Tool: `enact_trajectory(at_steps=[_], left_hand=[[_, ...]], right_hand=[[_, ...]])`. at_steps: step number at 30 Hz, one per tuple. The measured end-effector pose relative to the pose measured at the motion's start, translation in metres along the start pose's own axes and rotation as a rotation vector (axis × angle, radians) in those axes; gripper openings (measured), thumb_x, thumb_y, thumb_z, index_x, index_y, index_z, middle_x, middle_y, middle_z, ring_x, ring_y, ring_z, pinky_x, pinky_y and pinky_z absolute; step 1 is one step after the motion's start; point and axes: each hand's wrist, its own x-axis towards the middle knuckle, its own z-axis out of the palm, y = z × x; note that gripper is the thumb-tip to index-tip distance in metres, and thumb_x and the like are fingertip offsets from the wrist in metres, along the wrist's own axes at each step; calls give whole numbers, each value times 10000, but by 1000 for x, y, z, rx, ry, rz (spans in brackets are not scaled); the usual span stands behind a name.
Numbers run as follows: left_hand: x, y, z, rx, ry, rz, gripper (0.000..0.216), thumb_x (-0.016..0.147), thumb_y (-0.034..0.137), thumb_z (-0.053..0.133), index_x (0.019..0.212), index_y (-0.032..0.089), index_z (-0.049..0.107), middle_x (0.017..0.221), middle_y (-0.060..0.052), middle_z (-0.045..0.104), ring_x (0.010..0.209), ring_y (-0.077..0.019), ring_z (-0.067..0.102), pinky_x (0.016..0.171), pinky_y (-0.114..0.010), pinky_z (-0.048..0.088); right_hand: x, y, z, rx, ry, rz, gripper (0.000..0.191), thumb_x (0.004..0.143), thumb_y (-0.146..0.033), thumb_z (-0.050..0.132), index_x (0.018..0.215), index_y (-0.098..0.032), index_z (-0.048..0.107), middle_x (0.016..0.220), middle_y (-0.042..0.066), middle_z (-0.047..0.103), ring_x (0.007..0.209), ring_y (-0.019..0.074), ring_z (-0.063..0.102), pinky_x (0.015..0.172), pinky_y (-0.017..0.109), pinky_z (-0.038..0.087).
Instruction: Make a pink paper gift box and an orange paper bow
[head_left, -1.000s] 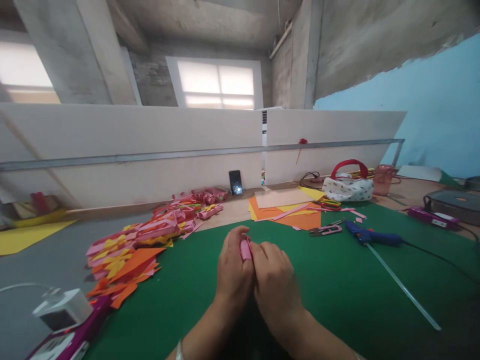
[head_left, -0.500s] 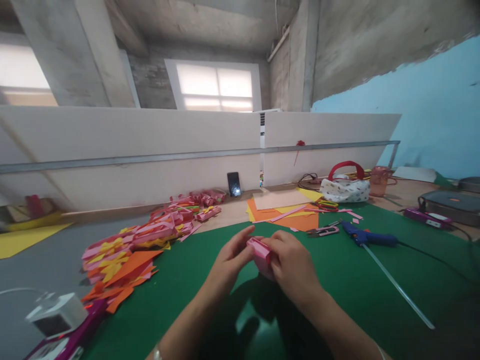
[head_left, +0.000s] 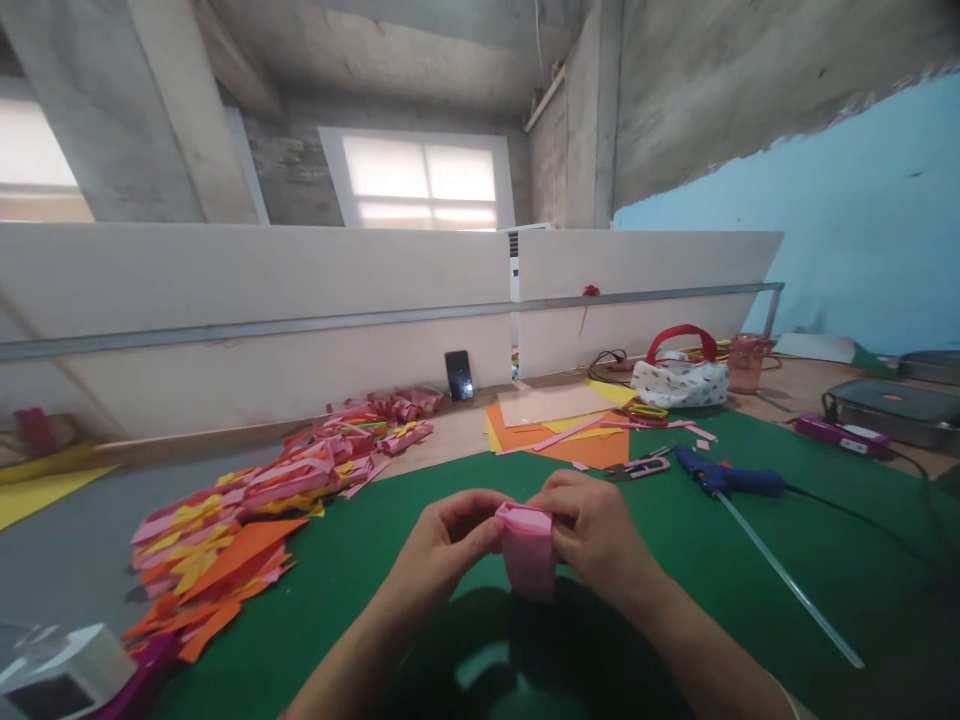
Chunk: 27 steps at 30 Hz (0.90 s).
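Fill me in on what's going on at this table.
A person pinches a small pink folded piece near its top edge with both hands, the left hand on one side and the right hand on the other, over a green mat. A pile of pink, yellow and orange craft pieces lies to the left; a blue glue gun and pink-handled snips lie unheld to the right.

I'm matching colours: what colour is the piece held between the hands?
The held piece is pink, best seen in the head view.

Glaring window (head_left: 421, 182) — shadowed green tabletop (head_left: 330, 545), soft blur; stretched edges
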Motion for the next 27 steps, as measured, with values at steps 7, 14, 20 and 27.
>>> enact_trajectory(at_steps=[7, 14, 20, 27], left_hand=[[1, -1, 1, 66, 7, -24, 212, 740, 344, 686, 864, 179, 734, 782, -35, 700, 705, -138, 558, 686, -262, 448], [3, 1, 1, 62, -36, 5, 177, 748, 332, 678, 829, 187, 741, 729, -15, 663, 669, -121, 512, 645, -241, 419], [4, -1, 1, 35, -35, -30, 218, 732, 345, 692, 836, 160, 738, 698, -14, 647, 644, -113, 491, 625, -231, 410], [2, 1, 6, 5, -23, 0, 159, 740, 296, 690, 805, 159, 739, 649, 6, 607, 607, -97, 459, 604, -219, 382]], right_hand=[[-2, 0, -1, -18, 26, -59, 222, 780, -100, 596, 789, -241, 766, 681, 7, 639, 642, 135, 555, 598, 248, 362], [-5, -3, -4, -78, -4, -95, 226, 802, -87, 557, 747, -201, 745, 704, 20, 673, 687, 149, 578, 640, 265, 371], [-3, 2, -4, -15, 50, -104, 230, 773, -78, 587, 787, -229, 760, 688, 14, 682, 664, 147, 598, 626, 255, 397], [-3, 1, -7, 80, 150, -148, 189, 746, -92, 614, 712, -209, 758, 624, 8, 674, 597, 130, 601, 583, 239, 418]])
